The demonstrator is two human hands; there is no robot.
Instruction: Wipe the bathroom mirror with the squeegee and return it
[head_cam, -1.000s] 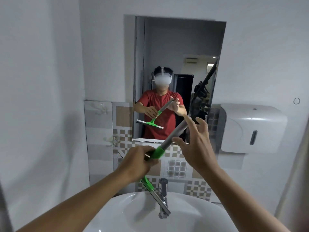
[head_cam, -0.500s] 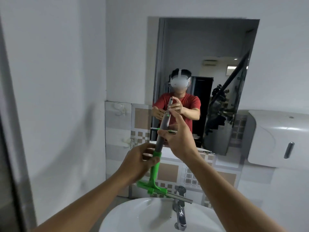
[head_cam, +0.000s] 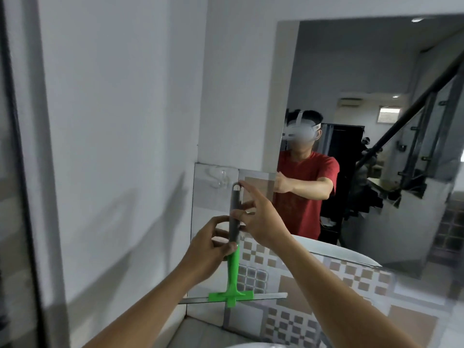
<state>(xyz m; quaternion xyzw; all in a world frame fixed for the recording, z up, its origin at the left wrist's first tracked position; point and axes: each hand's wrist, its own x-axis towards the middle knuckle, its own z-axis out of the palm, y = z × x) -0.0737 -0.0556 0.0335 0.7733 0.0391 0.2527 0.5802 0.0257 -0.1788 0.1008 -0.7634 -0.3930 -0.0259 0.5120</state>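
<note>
The squeegee [head_cam: 233,272] hangs upright in front of the tiled wall, grey handle up, green neck and metal blade at the bottom. My left hand [head_cam: 208,249] grips it where the grey handle meets the green neck. My right hand [head_cam: 258,217] pinches the upper handle, its fingers reaching to the loop at the top. That loop sits just right of a clear wall hook [head_cam: 221,178] on the glossy tile. The mirror [head_cam: 376,71] fills the upper right and reflects a person in a red shirt.
A white wall [head_cam: 113,121] closes in on the left, meeting the tiled backsplash [head_cam: 301,297] at a corner. The white sink rim [head_cam: 253,345] shows at the bottom edge. A dark door frame [head_cam: 15,172] runs down the far left.
The view has swung left, toward the corner. Both hands carried the squeegee left and up, from over the sink to the wall hook; it stays upright.
</note>
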